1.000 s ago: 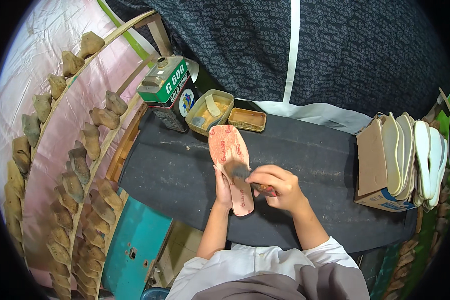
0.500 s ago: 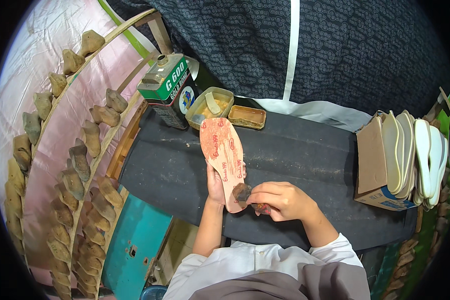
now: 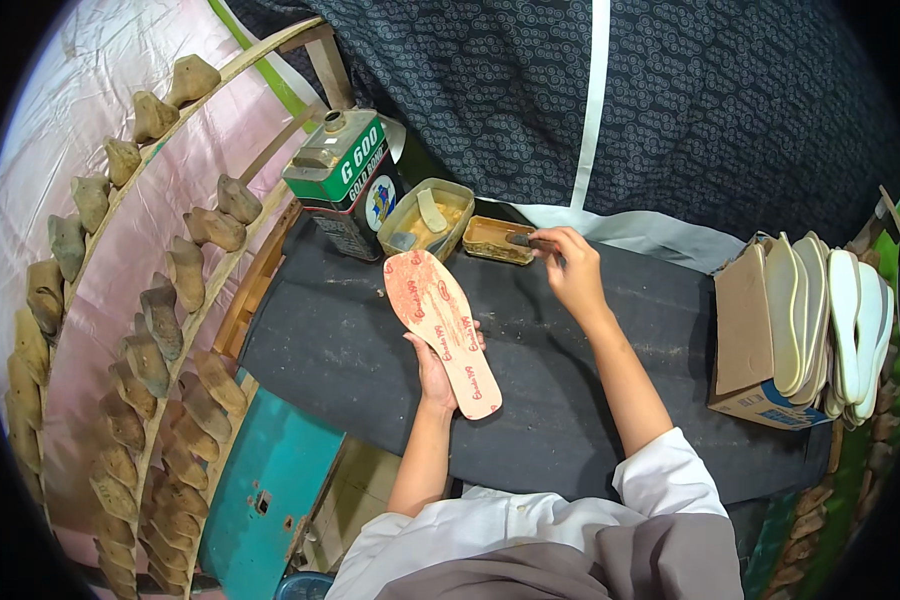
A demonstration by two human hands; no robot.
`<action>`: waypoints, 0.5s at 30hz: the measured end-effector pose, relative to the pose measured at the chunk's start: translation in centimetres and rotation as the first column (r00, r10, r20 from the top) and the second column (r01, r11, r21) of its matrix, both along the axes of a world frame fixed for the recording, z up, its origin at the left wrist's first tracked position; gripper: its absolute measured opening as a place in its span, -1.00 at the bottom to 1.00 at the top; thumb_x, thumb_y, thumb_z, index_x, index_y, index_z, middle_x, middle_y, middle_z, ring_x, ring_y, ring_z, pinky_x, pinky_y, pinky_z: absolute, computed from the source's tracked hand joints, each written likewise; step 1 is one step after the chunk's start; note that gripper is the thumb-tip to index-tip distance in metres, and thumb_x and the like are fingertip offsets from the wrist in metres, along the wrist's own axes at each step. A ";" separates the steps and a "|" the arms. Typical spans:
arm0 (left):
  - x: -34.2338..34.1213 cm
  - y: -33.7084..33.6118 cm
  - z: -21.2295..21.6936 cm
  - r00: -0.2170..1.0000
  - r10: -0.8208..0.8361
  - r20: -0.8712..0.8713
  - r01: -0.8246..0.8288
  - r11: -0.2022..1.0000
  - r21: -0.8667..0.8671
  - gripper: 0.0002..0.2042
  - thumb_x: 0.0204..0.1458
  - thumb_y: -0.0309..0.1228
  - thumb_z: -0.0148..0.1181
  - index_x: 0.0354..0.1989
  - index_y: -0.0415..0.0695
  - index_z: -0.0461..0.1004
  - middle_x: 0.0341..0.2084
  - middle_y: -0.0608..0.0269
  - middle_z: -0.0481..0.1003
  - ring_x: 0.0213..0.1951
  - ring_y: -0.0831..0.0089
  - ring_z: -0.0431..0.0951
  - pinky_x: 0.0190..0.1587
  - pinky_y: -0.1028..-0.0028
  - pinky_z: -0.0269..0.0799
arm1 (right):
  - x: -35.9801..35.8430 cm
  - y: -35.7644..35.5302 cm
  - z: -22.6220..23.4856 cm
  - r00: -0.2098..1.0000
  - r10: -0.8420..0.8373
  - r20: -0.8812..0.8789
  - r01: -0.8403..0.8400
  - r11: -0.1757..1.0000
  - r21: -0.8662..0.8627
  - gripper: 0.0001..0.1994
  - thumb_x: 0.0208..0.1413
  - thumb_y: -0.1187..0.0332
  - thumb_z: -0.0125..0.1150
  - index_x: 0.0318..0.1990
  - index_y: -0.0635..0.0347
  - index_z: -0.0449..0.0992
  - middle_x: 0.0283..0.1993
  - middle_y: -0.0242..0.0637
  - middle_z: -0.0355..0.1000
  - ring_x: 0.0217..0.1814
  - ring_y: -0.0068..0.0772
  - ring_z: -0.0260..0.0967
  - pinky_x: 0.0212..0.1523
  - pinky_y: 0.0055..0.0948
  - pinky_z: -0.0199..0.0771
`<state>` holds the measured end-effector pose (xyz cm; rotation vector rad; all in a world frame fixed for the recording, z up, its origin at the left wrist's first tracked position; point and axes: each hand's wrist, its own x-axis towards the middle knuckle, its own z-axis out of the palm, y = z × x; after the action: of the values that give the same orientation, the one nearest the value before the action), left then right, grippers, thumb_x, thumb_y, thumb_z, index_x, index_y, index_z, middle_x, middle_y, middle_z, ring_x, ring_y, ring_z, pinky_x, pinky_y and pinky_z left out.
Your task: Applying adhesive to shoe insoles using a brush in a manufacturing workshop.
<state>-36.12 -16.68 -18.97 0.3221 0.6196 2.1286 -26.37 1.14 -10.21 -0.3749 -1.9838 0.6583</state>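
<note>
From my remote seat I see, largest first, the dark tabletop spanning the middle of the view, backed at 12 o'clock by a patterned dark cloth with a pale stripe. At 9 o'clock a slanted wooden rack carries rows of shoe lasts against pink sheeting. At 3 o'clock an open cardboard box holds upright white and tan soles. A green-and-black glue can stands at 11 o'clock, with a square tin of yellowish glue just beside it. The insole, pinkish-orange with small red print, long and rounded at both ends, is held above the tabletop's centre, its toe pointing toward 11 o'clock. The left hand supports it from beneath, grip clamped along its lower half. The right hand, grip closed on a small brush, reaches toward 12 o'clock, the bristles at the rim of a shallow glue tray.
</note>
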 end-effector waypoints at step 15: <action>-0.4 -0.2 0.0 0.999 -0.002 -0.032 0.001 0.999 -0.040 -0.23 0.02 0.28 -0.50 0.06 -0.20 0.21 -0.26 0.04 0.42 -0.35 0.32 0.44 -0.24 0.40 0.40 | -3.2 3.2 -3.5 0.995 -0.049 0.084 0.048 0.999 0.010 -0.78 -0.12 0.74 0.02 -0.30 0.31 0.44 -0.32 -0.17 0.40 -0.33 -0.31 0.49 -0.31 -0.44 0.49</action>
<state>-36.53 -16.87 -19.01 0.3353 0.6799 2.1102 -29.58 4.36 -13.68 -0.4515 -2.0504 0.6121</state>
